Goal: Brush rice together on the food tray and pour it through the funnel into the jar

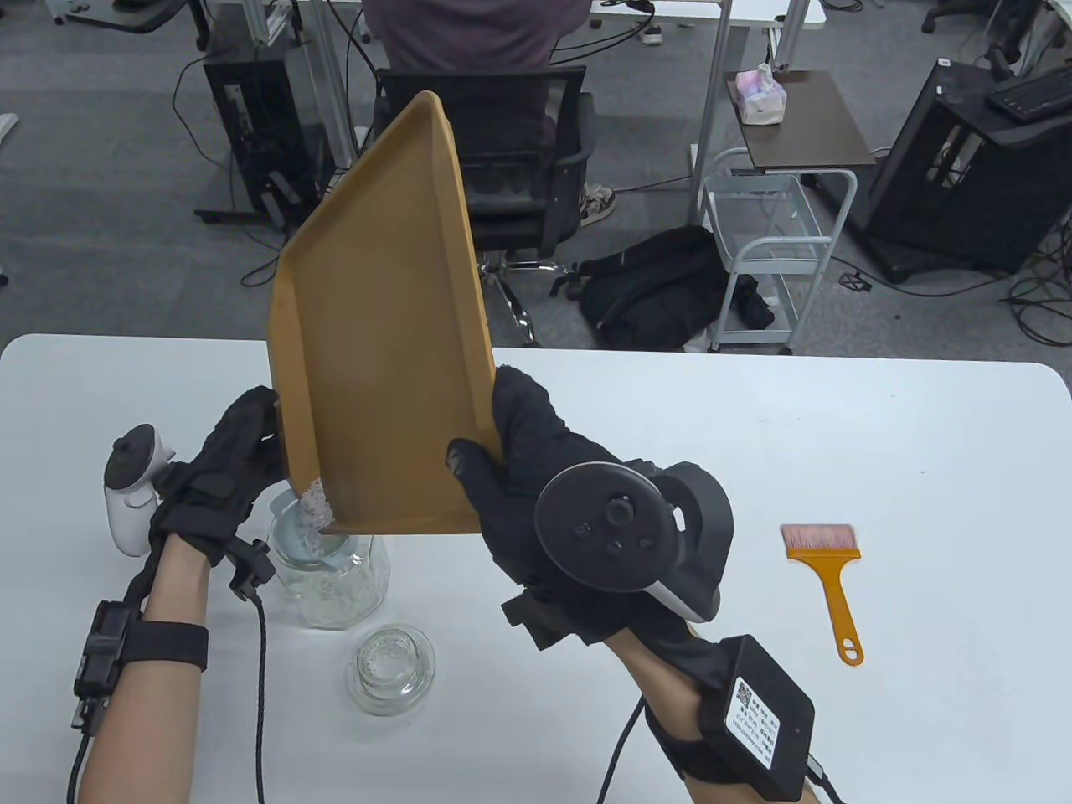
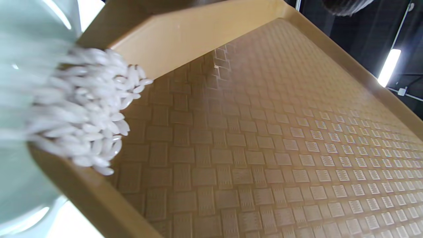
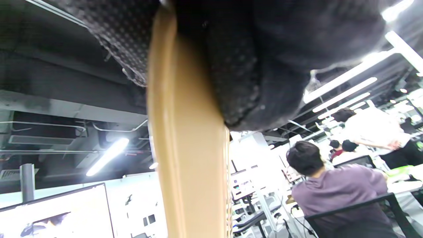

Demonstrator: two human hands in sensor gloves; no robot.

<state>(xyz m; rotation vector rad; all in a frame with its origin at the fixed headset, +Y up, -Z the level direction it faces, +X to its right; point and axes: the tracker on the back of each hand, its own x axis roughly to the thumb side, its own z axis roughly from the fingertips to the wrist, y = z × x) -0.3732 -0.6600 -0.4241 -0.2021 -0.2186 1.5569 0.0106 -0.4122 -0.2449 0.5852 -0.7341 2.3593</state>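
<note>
Two gloved hands hold one mustard-yellow plastic food tray steeply tilted above the near left part of the white counter. It is rectangular with rounded corners and a raised rim, and the left wrist view shows its floor embossed with a basket-weave pattern of small ribbed squares. The left hand grips the tray's left rim near the low corner, its fingers curled round the edge. The right hand clamps the right rim, thumb lying on the inner face and fingers wrapped behind; in the right wrist view the dotted glove fabric presses against the tray's edge.

A clump of white, long-grain rice sits bunched in the tray's lowest corner, right at the rim, directly over a pale green funnel. In the left wrist view the grains nearest the funnel are blurred. The funnel sits in the mouth of a clear, faceted glass jar, which stands near the counter's near left edge and has some rice in the bottom. Just beside the jar, toward the near edge, a round clear glass lid lies on the counter.

Well apart, toward the right edge, lies a flat brush with pinkish bristles and an orange plastic handle, the handle pointing to the near edge.
</note>
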